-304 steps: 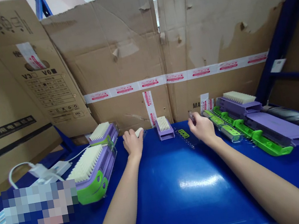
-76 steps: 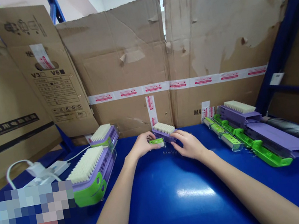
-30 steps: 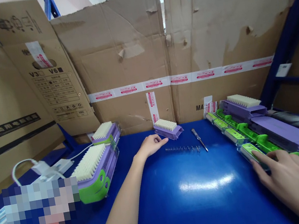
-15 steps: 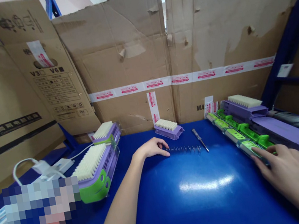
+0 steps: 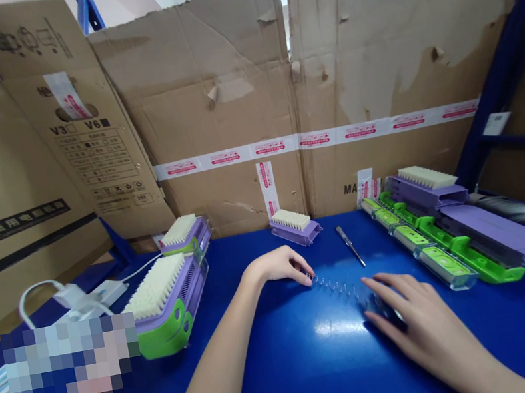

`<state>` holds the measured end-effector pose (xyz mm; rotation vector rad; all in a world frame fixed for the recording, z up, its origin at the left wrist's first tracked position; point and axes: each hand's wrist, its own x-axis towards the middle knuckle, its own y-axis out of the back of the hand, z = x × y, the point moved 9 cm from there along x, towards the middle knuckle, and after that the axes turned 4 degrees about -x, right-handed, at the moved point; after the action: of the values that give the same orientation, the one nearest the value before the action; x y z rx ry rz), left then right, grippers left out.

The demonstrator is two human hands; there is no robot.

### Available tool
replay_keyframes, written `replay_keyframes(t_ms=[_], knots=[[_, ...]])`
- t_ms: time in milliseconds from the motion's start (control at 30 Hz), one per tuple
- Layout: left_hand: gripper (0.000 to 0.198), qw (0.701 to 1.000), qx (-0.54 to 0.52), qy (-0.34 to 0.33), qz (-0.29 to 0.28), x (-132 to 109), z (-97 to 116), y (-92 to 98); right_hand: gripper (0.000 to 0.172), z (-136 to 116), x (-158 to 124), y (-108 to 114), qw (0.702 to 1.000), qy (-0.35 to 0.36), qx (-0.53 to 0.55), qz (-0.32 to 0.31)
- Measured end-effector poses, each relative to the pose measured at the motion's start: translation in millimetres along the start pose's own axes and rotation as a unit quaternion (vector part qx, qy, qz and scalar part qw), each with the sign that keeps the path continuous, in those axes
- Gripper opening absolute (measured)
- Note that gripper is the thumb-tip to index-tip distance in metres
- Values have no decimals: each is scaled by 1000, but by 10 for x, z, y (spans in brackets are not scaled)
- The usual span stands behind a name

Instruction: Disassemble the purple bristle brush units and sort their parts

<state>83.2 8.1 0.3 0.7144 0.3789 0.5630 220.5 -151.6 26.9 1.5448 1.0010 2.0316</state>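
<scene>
A thin metal coil spring [image 5: 337,288] lies slanted over the blue tabletop in front of me. My left hand [image 5: 282,266] pinches its far left end between thumb and fingertips. At the spring's near right end is my right hand [image 5: 413,315], thumb and fingers apart around it. Blur between those fingers hides whether they touch the coil. A small screwdriver [image 5: 350,247] with a clear handle rests just behind the spring. Behind my left hand sits a purple block with cream bristles [image 5: 295,223].
Bristled purple and green pieces [image 5: 172,300] stand at the left, by a white power strip [image 5: 102,298] with cables. To the right lie green clips [image 5: 454,244], clear cases [image 5: 441,263] and purple housings [image 5: 502,232]. Cardboard [image 5: 219,96] walls the back.
My right hand has left the green parts and come left to the spring. My left hand has shifted slightly right and nearer, and the spring now slants toward me.
</scene>
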Motion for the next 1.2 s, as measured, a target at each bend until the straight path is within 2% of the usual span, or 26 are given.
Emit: replay_keyframes(t_ms=[67,133,233,333,433,533,667,800,1000,1200], knots=[[40,1000,-8,-12,-25,30,89,-97,32,-194,69,-68,1000,16,17,-9],[40,999,-22,-17,-36,53,152,-158,31,-267,109,-99,1000,19,24,-8],[45,998,-52,9,-25,61,156,-158,29,-136,115,-24,999,5,35,14],[51,996,-84,35,-6,42,132,-117,28,244,92,203,997,-42,42,56],[53,994,-95,46,4,33,111,-98,38,775,50,497,983,-143,-11,116],[54,995,-91,45,11,43,96,-101,46,1228,19,569,966,-223,-77,106],[56,995,-88,43,17,53,88,-104,43,1607,-11,352,959,-264,-97,43],[56,995,-89,38,19,48,103,-98,37,1790,-62,120,951,-292,-98,-4],[55,995,-88,40,22,35,111,-93,31,1858,-97,-58,944,-309,-102,-58],[56,996,-81,37,20,36,129,-99,34,1844,-91,-80,937,-310,-137,-89]])
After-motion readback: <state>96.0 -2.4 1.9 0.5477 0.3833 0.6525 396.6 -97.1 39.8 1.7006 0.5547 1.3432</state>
